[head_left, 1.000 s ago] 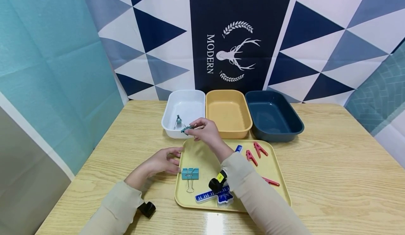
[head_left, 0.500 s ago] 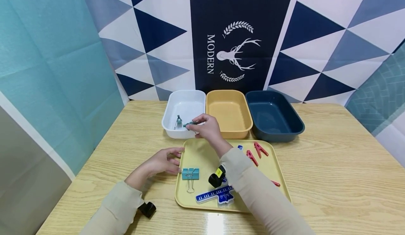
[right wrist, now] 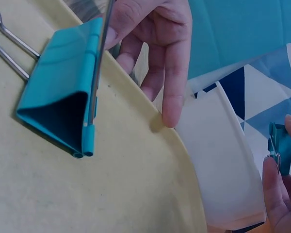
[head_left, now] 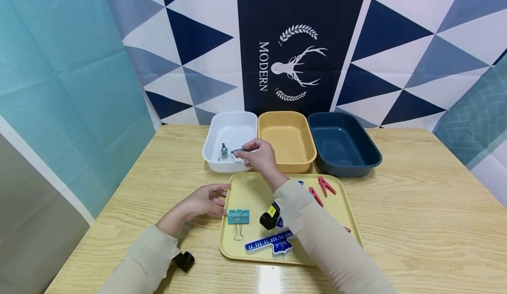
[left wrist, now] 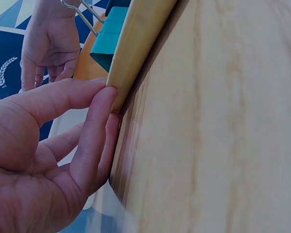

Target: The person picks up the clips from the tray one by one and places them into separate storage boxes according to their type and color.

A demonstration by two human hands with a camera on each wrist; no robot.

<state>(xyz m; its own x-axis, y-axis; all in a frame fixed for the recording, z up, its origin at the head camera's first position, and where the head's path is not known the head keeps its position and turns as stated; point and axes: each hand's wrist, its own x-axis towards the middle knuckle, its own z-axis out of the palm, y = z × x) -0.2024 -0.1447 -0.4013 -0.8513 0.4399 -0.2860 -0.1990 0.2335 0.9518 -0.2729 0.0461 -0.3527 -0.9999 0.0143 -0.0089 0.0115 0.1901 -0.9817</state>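
Observation:
My right hand (head_left: 261, 155) pinches a small teal binder clip (right wrist: 281, 145) between thumb and fingers, over the near right part of the white bin (head_left: 210, 142). Another small teal binder clip (head_left: 224, 149) lies inside that bin. My left hand (head_left: 203, 201) rests its fingertips against the left rim of the yellow tray (head_left: 253, 192), fingers spread. Close to it on the tray sits a large teal binder clip (head_left: 238, 217) with wire handles. In the right wrist view, this large clip (right wrist: 63, 92) fills the near left, with my left hand (right wrist: 157, 48) behind it.
Yellow-orange bin (head_left: 287, 142) and dark blue bin (head_left: 340, 142) stand right of the white one. On the tray lie red clips (head_left: 326, 186) and blue-and-white clips with a piano-key pattern (head_left: 269, 243), partly hidden by my right sleeve. A patterned cloth (head_left: 198, 43) hangs behind.
My right hand has shifted slightly right and farther back over the white bin, still holding the small binder clip. The left hand stays at the tray rim.

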